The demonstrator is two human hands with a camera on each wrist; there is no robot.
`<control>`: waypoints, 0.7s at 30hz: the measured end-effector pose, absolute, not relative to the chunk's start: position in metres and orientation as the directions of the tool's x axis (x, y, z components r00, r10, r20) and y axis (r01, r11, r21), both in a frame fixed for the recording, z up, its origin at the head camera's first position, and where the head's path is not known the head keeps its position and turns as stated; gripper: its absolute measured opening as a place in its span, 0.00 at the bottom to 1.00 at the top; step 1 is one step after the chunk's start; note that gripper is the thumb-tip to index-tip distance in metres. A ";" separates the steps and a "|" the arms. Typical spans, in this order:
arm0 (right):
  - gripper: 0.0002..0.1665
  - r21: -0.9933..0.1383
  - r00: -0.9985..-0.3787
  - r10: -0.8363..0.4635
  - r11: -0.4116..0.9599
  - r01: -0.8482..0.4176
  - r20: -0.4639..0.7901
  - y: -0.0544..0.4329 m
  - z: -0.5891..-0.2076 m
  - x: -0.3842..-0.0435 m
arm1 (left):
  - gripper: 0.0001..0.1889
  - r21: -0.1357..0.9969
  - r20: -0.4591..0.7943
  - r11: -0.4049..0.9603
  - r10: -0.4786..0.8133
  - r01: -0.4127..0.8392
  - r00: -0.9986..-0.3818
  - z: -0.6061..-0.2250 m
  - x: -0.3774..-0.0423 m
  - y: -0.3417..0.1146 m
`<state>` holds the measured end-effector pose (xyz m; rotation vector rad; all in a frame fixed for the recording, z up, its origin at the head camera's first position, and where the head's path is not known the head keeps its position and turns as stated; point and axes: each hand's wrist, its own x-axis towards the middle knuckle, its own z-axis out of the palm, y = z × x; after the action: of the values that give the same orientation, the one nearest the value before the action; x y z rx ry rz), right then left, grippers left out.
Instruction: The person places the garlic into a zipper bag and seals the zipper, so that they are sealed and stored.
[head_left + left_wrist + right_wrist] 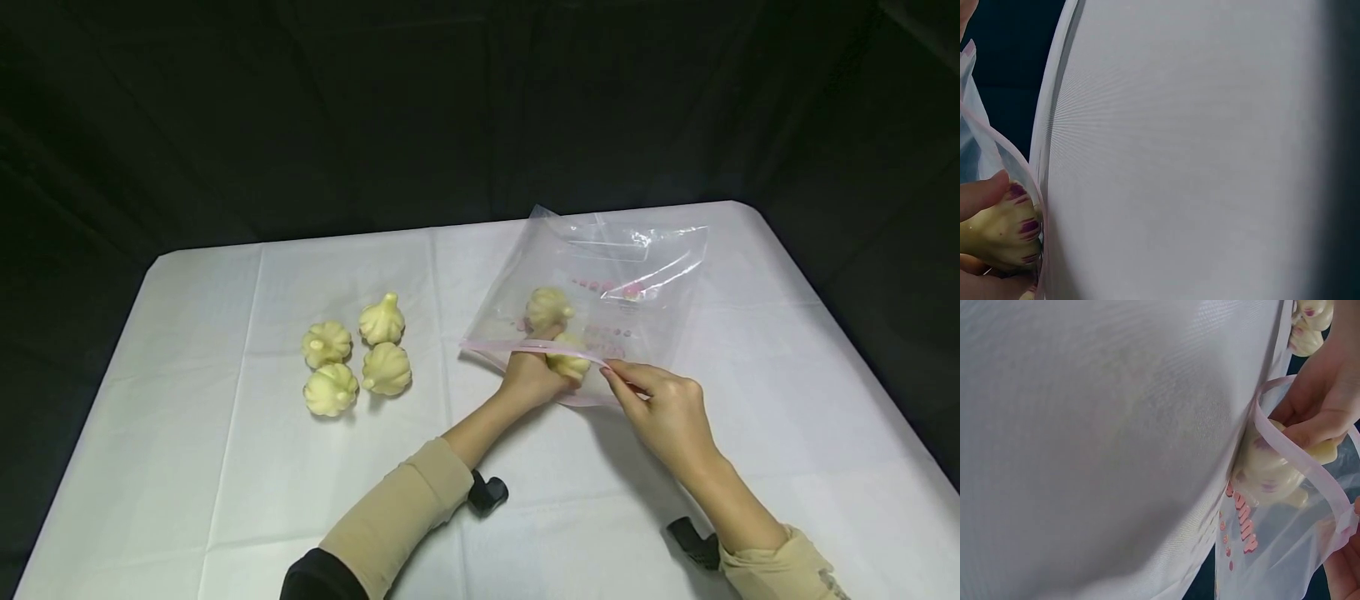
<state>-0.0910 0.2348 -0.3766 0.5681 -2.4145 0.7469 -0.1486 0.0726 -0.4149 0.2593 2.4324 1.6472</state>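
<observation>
A clear zip bag [660, 258] with a pink-edged mouth and red print lies towards the right of the table. My left hand [531, 379] reaches into its mouth and grips a pale garlic bulb [570, 363]. In the left wrist view, the thumb lies along that bulb [1007, 228], which has purple streaks. Deeper in the bag, behind the clear film, sits another garlic bulb [547, 307]. My right hand [667, 412] pinches the bag's pink rim between thumb and fingers, holding it raised. Part of the left fingers is hidden by the bag.
Several garlic bulbs [356, 357] stand in a cluster on the white tablecloth [165, 433], left of the bag. The table's far edge runs just behind the bag, with a black curtain [390, 125] beyond. Black wrist mounts [487, 493] hang below both forearms.
</observation>
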 end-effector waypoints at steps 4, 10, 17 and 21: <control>0.08 -0.382 -0.762 -0.228 0.757 -0.530 0.607 0.234 -0.377 -0.091 | 0.41 0.923 -0.060 0.383 0.250 0.042 -0.966 -0.415 -0.150 0.074; 0.08 -0.379 -0.758 -0.231 0.755 -0.535 0.610 0.234 -0.376 -0.091 | 0.41 0.891 -0.026 0.444 0.262 0.097 -0.965 -0.416 -0.154 0.076; 0.09 -0.378 -0.757 -0.233 0.754 -0.537 0.610 0.234 -0.376 -0.091 | 0.42 0.851 0.011 0.501 0.287 0.160 -0.958 -0.419 -0.161 0.078; 0.09 -0.377 -0.756 -0.235 0.753 -0.539 0.611 0.234 -0.376 -0.090 | 0.42 0.853 0.027 0.493 0.290 0.173 -0.957 -0.420 -0.164 0.078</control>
<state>-0.0903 0.2335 -0.3762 0.5813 -2.4071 0.7438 -0.1644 0.0785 -0.4201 0.4062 2.6084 1.4696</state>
